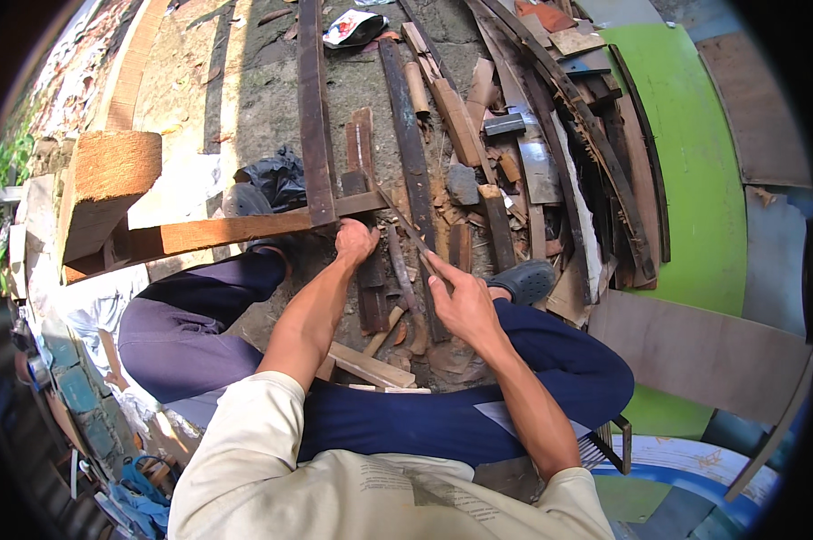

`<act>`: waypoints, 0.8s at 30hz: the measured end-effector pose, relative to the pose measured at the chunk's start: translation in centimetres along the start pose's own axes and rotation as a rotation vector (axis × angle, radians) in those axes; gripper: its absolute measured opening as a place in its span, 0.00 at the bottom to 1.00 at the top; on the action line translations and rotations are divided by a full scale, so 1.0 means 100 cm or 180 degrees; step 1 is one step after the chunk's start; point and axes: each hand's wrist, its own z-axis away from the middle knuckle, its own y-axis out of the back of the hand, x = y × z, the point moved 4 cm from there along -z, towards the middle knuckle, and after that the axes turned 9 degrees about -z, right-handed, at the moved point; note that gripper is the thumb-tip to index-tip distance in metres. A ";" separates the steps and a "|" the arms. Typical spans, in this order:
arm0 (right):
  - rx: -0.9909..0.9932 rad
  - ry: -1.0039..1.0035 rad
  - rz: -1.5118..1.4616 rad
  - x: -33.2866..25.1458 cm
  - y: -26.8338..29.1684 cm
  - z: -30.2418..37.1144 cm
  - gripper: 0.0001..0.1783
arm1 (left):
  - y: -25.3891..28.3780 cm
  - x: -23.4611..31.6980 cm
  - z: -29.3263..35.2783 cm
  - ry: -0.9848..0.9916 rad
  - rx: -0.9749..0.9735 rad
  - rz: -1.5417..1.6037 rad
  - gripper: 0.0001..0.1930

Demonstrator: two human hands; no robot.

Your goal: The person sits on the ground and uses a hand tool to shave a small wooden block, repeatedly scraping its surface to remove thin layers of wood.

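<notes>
A wooden rail (222, 236) runs across in front of me, meeting a long dark plank (316, 108) near its right end. Past that plank, a short narrower end of the rail sticks out. My left hand (357, 241) is closed at the rail's underside, close to this joint; its fingertips are partly hidden. In my right hand (463, 301) is a thin, narrow, dark tool (406, 225), perhaps a file, slanting up and left. Its tip is at the rail's protruding end. At the left, a thick rough-cut beam (118, 166) joins the rail's other end.
Dark strips and wood offcuts (465, 121) lie on the ground ahead and right. A grey stone block (462, 184) sits among them. Right of these is a green board (686, 153). A black plastic bag (276, 180) lies behind the rail. Loose wood pieces (370, 364) are between my legs.
</notes>
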 end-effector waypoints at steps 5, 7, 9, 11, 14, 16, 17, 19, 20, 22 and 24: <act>-0.0015 -0.0041 0.0193 -0.013 0.004 -0.001 0.25 | -0.004 -0.004 -0.006 -0.0148 -0.0133 -0.0062 0.57; -0.0022 -0.0030 0.0231 -0.018 0.005 -0.005 0.26 | -0.003 -0.008 -0.010 -0.0078 -0.0167 -0.0060 0.58; 0.0001 0.0068 0.0217 -0.020 0.006 -0.007 0.26 | -0.003 -0.010 -0.012 -0.0041 -0.0164 -0.0052 0.58; 0.0031 0.0149 0.0292 -0.023 0.002 -0.006 0.25 | -0.002 -0.010 -0.011 -0.0039 -0.0139 -0.0051 0.58; 0.0150 0.0375 0.0320 -0.021 -0.016 -0.004 0.24 | 0.004 -0.008 -0.009 -0.0077 -0.0191 -0.0021 0.60; 0.0107 0.0371 0.0419 -0.024 -0.027 -0.003 0.24 | 0.008 -0.011 -0.012 -0.0168 -0.0128 -0.0067 0.61; 0.0113 0.0378 0.0426 -0.026 -0.028 -0.001 0.24 | 0.010 -0.010 -0.011 -0.0193 -0.0138 -0.0059 0.61; 0.0120 0.0400 0.0442 -0.030 -0.029 0.000 0.24 | 0.014 -0.010 -0.008 -0.0237 -0.0152 -0.0040 0.62; 0.0137 0.0408 0.0420 -0.031 -0.028 0.001 0.24 | 0.014 -0.009 -0.004 -0.0245 -0.0179 -0.0047 0.62; 0.0168 0.0424 0.0385 -0.032 -0.025 0.002 0.24 | 0.013 -0.003 0.005 -0.0261 -0.0236 -0.0053 0.63; 0.0116 0.0354 0.0471 -0.034 -0.025 0.002 0.24 | 0.013 -0.007 0.004 -0.0232 -0.0292 -0.0025 0.65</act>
